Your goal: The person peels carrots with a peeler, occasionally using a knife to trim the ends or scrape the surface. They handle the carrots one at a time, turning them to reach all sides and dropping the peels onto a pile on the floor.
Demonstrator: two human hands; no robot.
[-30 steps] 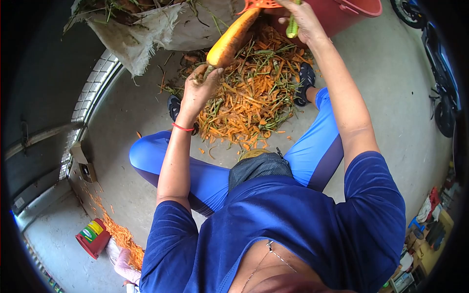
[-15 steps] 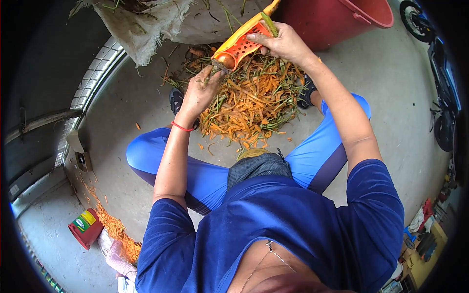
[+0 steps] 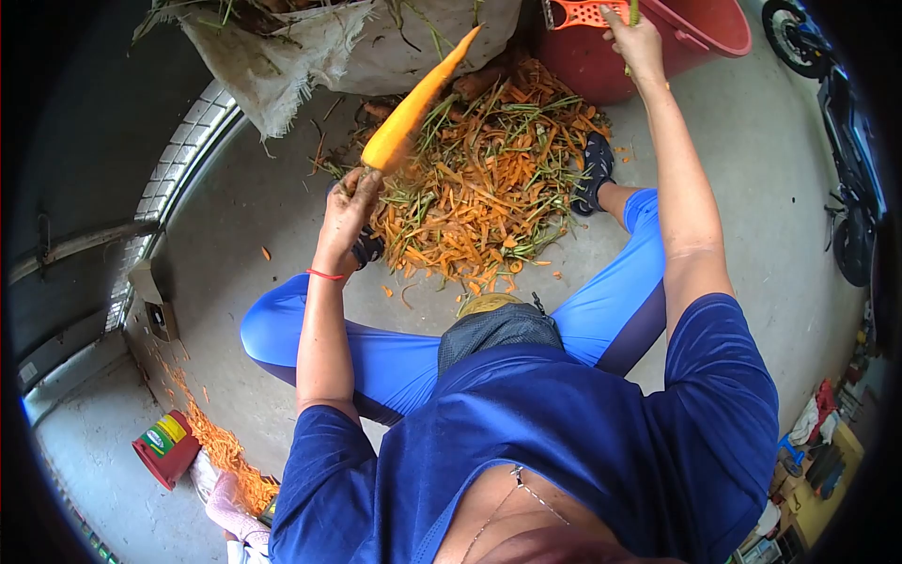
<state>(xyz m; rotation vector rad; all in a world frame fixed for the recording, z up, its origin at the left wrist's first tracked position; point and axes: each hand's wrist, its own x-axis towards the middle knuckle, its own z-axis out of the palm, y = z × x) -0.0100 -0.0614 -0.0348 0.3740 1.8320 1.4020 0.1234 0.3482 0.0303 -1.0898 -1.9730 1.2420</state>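
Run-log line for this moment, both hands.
left hand: holds carrot, thick end | right hand: holds orange peeler | carrot/peeler: apart | peelings: on floor

No wording, brand or number can be read. The red tub [image 3: 177, 463] at lower left bears a yellow-and-green label [image 3: 163, 434]; pale lettering seems to run across its green part, too small and tilted to make out.
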